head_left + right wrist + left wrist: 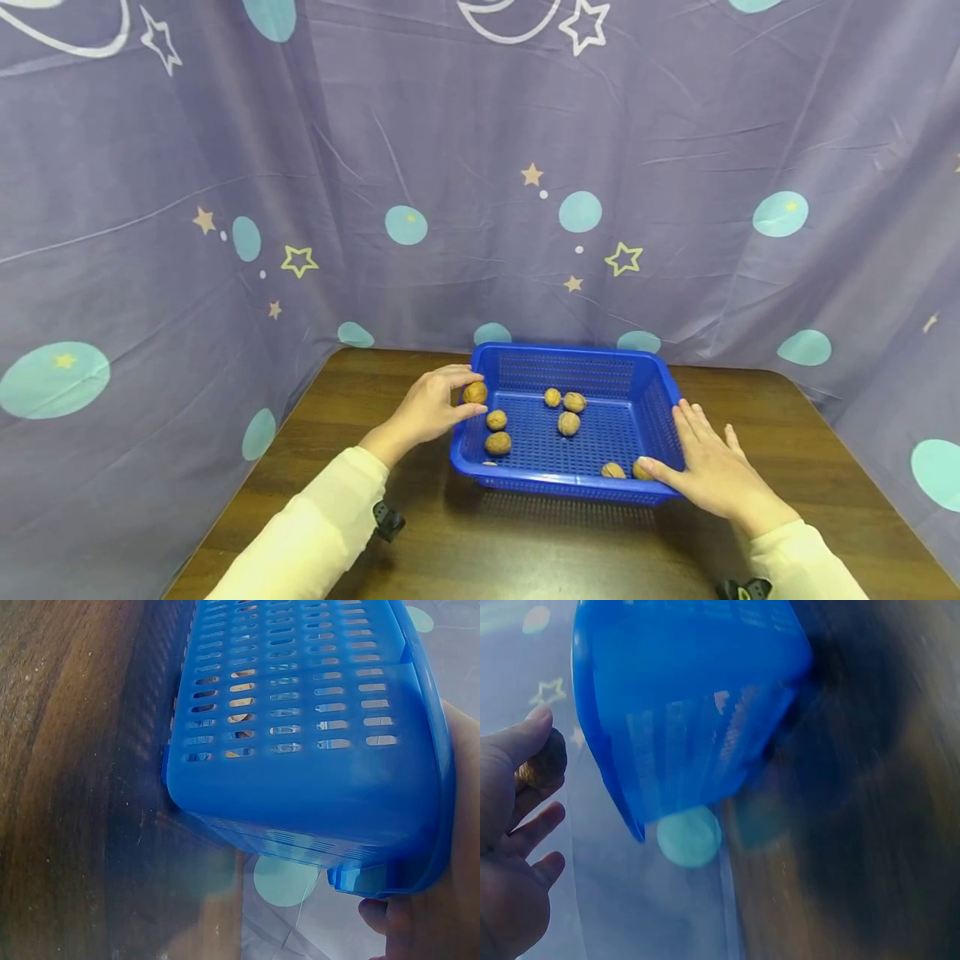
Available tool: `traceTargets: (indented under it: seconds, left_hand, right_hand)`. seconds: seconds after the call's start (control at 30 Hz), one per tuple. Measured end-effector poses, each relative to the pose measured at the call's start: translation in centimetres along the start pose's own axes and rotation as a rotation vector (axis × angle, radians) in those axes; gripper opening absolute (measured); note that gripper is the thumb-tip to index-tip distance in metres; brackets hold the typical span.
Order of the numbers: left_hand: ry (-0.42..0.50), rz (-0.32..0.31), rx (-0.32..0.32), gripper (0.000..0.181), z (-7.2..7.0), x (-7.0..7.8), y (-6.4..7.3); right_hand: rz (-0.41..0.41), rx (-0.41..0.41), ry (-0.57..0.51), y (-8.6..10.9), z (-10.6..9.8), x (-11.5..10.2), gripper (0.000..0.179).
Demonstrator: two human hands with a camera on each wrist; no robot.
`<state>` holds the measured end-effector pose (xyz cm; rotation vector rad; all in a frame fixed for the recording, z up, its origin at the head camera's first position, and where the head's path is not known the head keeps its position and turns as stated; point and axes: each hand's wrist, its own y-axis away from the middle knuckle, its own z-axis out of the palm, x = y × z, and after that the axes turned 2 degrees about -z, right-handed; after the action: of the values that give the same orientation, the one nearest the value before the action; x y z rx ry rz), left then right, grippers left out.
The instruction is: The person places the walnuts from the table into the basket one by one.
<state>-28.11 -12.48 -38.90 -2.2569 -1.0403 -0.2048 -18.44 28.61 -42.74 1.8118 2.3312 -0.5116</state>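
Observation:
My left hand (438,403) pinches a brown walnut (475,392) between thumb and fingers, over the left rim of a blue plastic basket (555,478). In the left wrist view the same walnut (546,761) shows above the level of the basket's rim. On the basket's right side lies my right hand (708,471), fingers extended along the rim and thumb reaching over the front right corner. Inside, several walnuts (568,424) lie scattered on the mesh floor. One walnut (642,469) at the front right is partly hidden by the right thumb.
The basket stands on a dark brown wooden table (555,558). Behind and beside the table hangs a purple curtain (465,275) with stars, moons and teal spots. Each sleeve has a small black device (387,521) at the wrist.

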Motion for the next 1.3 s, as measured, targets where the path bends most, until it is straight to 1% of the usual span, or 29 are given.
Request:
traceTargets:
  seconds: [0.1,0.17,0.4,0.5,0.6,0.73,0.9,1.13,1.3]
  left_hand:
    - [-0.019,0.029,-0.021,0.044,0.5,0.8,-0.3]
    - [-0.032,0.031,-0.039,0.044,0.9,1.4,-0.5]
    - [-0.018,0.015,-0.103,0.046,2.4,3.2,-1.2]
    - [-0.011,0.011,-0.129,0.047,3.0,3.7,-1.5]
    - [-0.008,-0.009,-0.159,0.048,3.5,4.3,-1.8]
    - [-0.021,-0.019,-0.192,0.047,4.1,4.8,-2.0]
    - [-0.028,-0.022,-0.207,0.048,4.5,5.4,-2.1]
    - [-0.025,-0.017,-0.204,0.048,5.3,5.7,-2.3]
    - [-0.017,-0.031,-0.200,0.045,5.4,5.8,-2.3]
  right_hand:
    - [0.001,-0.001,-0.002,0.0,0.1,0.0,0.106]
    - [0.000,-0.001,-0.001,0.0,0.1,0.0,0.106]
    - [-0.001,0.001,0.000,0.0,0.0,0.0,0.106]
    - [-0.001,0.002,0.001,-0.1,-0.1,0.0,0.105]
    - [0.001,0.004,0.002,-0.1,-0.1,0.0,0.105]
    - [0.004,0.002,-0.004,0.0,0.0,-0.1,0.105]
    - [0.004,-0.003,-0.006,0.0,0.0,-0.1,0.105]
    - [0.004,0.006,0.001,0.0,0.1,0.0,0.105]
    - [0.005,0.005,0.003,0.0,0.2,0.1,0.105]
